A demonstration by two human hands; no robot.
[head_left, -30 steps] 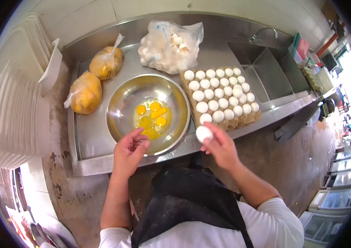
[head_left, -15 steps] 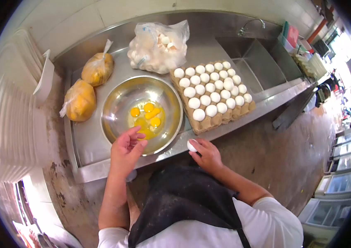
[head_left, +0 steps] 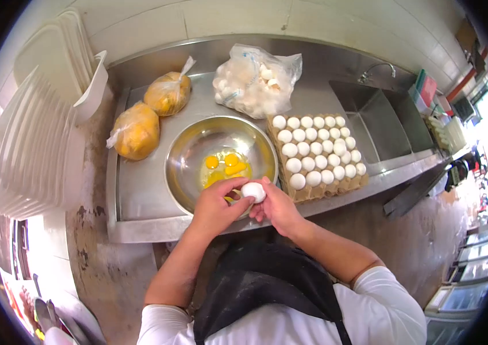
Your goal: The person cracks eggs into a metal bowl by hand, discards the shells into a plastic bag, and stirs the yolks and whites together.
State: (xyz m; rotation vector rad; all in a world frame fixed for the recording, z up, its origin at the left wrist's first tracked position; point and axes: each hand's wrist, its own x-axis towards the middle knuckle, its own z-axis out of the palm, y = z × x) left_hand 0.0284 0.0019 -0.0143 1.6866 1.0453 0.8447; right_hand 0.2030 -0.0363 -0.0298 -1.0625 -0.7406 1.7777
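A white egg point(head_left: 253, 193) is between my two hands, over the near right rim of a steel bowl point(head_left: 183, 150). The fingers and thumb of my left hand point(head_left: 221, 202) close on its left side. My right hand point(head_left: 275, 206) grips it from the right, with some fingers curled beneath. Inside the bowl lie several egg yolks point(head_left: 231, 160) in clear white; my left hand hides part of them. Right of the bowl stands a cardboard egg tray point(head_left: 327, 192) holding rows of white eggs.
Behind the bowl sits a clear bag of eggshells point(head_left: 249, 86). Two tied bags with yellow contents point(head_left: 136, 132) lie at the left. A sink point(head_left: 376, 123) with a faucet point(head_left: 377, 72) is at the right. White plastic trays point(head_left: 37, 149) are stacked far left.
My right hand has brought the egg from the counter's front edge to the bowl. My left hand, fingers loose before, now holds the egg too. The view has shifted.
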